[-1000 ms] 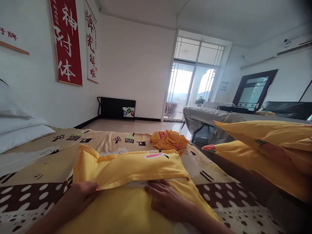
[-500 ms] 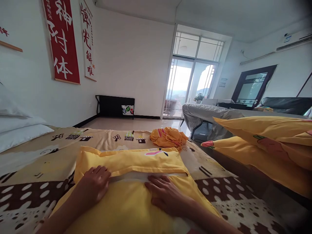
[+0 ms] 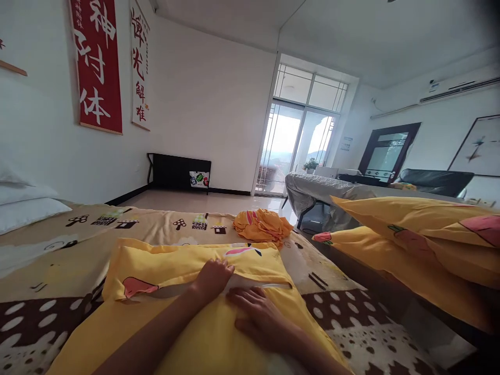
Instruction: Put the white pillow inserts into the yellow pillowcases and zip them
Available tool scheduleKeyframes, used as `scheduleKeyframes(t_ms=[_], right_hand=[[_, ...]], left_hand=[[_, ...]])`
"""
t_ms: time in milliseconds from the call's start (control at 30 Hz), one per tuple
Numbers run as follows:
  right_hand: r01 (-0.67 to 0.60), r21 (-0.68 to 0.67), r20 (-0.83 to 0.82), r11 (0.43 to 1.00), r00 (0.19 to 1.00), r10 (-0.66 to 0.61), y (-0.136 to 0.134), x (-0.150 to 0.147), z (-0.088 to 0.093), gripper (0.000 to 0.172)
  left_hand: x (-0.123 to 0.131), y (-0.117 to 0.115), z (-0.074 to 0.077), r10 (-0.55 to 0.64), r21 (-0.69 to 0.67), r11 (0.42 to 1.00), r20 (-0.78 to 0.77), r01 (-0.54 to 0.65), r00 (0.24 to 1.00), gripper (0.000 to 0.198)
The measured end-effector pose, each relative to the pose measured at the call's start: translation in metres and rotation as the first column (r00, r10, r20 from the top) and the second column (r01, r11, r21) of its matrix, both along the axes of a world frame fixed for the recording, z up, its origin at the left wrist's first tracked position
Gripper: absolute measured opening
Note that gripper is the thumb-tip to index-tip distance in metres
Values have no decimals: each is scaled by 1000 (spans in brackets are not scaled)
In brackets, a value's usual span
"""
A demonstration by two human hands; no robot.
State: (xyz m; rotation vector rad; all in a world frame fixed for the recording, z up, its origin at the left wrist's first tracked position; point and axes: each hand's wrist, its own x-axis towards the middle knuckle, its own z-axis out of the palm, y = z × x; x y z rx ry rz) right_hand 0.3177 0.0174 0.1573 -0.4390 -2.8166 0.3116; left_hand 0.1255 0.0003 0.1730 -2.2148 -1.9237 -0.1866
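A yellow pillowcase (image 3: 156, 260) with a carrot and rabbit print lies in front of me, its slit opening running across. White pillow filling (image 3: 244, 281) shows through the slit. My left hand (image 3: 213, 281) is closed on the upper edge of the opening, near its middle. Just right of it, my right hand (image 3: 260, 315) rests flat on the lower part of the case, fingers stretched toward the slit. The two hands are close together but apart.
The case lies on a patterned blanket (image 3: 156, 221). Beyond it sits a crumpled orange cloth (image 3: 263, 226). Yellow pillows (image 3: 422, 245) are stacked at the right, white pillows (image 3: 35, 211) at the left. A covered table (image 3: 316, 187) stands behind.
My left hand has moved right along the opening's upper edge, from its left part to the middle. The left part of the slit now shows. My right hand stays near the same spot.
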Motion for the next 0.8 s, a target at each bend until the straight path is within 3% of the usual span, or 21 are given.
scheduleKeyframes(t_ms=[133, 267, 333, 400, 600, 800], right_hand=[[130, -33, -70, 991, 989, -132, -2, -7, 15, 30], [162, 29, -51, 986, 986, -160, 1, -21, 19, 25], [167, 65, -63, 984, 985, -163, 5, -25, 18, 14], [163, 92, -99, 982, 983, -154, 7, -26, 20, 8], [235, 162, -203, 958, 958, -201, 4, -27, 34, 19], [299, 231, -415, 926, 891, -184, 8, -36, 27, 22]], left_hand=[[1, -3, 20, 45, -38, 998, 72, -42, 996, 34], [-6, 0, 32, 54, -75, 996, 148, -43, 988, 34], [-10, 1, 34, 44, -89, 996, 193, -27, 980, 33], [-13, 2, 33, 31, -96, 995, 240, -8, 970, 33], [-22, 10, 21, 9, -110, 993, 372, 35, 928, 31], [-33, 21, 11, -17, -109, 991, 470, 78, 882, 33]])
